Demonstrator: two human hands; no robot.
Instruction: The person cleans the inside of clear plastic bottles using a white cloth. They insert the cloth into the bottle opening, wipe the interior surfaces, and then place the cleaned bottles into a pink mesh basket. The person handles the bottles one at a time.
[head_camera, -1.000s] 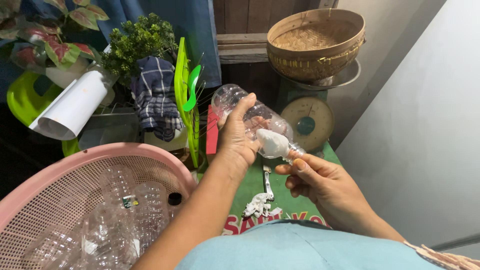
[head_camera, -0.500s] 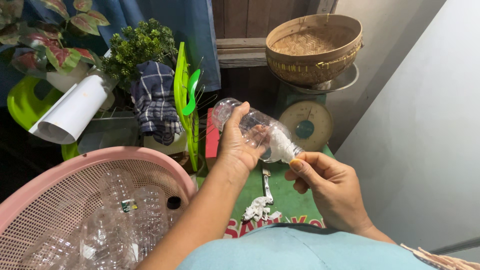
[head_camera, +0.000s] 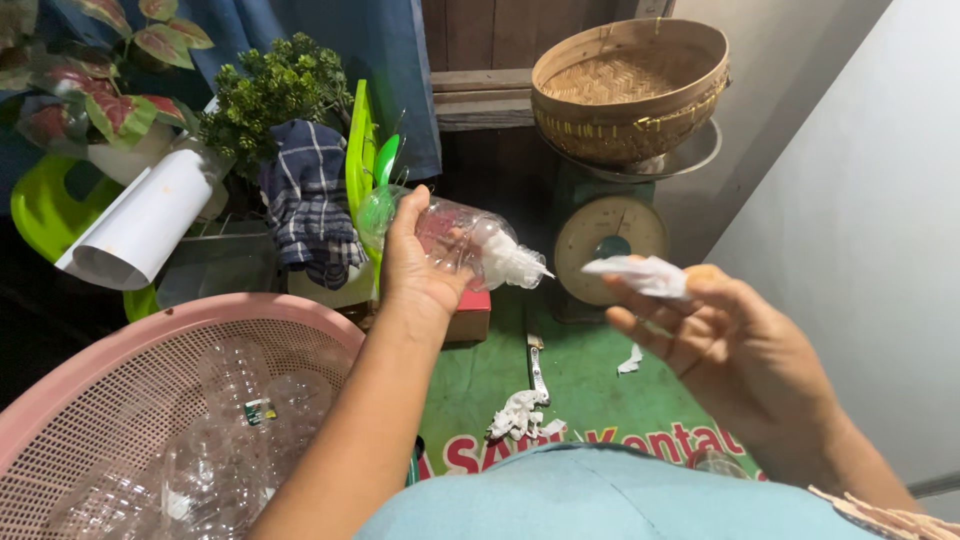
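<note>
My left hand (head_camera: 415, 270) grips a clear plastic bottle (head_camera: 455, 238); my right hand (head_camera: 725, 345) pinches its torn white label strip (head_camera: 640, 273), which needs discarding next.

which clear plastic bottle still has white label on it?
The clear plastic bottle gripped in the left hand, white label remnant at its neck end. The clear bottles in the pink mesh basket lie unheld.

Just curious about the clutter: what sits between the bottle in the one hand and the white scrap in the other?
In the head view, nothing held lies between the clear bottle and the white scrap; behind the gap stands a green weighing scale.
</note>
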